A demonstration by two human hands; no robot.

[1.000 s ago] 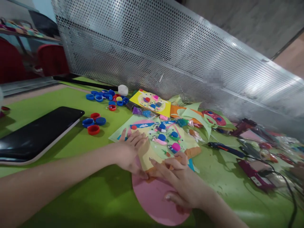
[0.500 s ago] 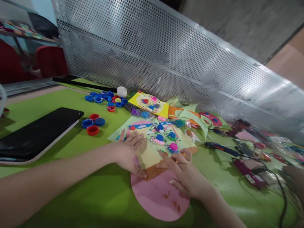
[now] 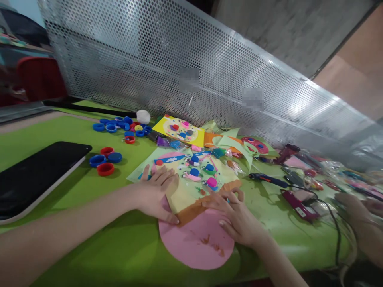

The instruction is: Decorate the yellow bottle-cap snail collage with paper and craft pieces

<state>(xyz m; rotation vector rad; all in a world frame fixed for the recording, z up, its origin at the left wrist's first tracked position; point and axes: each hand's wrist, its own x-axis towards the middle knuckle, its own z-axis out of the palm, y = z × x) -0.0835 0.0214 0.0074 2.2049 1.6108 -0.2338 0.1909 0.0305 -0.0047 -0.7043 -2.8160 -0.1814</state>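
Note:
A pale yellow paper picture (image 3: 184, 195) lies before me, decorated with blue and pink caps and small clay-like shapes. Along its near edge runs a brown strip (image 3: 191, 211) that looks like modelling clay. Under that edge a pink paper circle (image 3: 194, 243) sticks out towards me, with brown crumbs on it. My left hand (image 3: 157, 195) rests flat on the picture's left side, fingers spread, thumb at the strip's left end. My right hand (image 3: 237, 213) has its fingers apart and slightly bent, their tips touching the brown strip. Neither hand holds anything visible.
At left lie a black tablet-like device (image 3: 38, 175) and red and blue bottle caps (image 3: 105, 169). Behind stand a yellow card (image 3: 179, 131) and a perforated metal panel (image 3: 134, 59). At right are a corded tool (image 3: 267, 180), a maroon box (image 3: 299, 205) and another person's hand (image 3: 356, 215).
The view has shifted, so most things sit further left. My right hand has slid rightwards along the brown strip. My left hand stays in place. More of the other person's arm shows at right.

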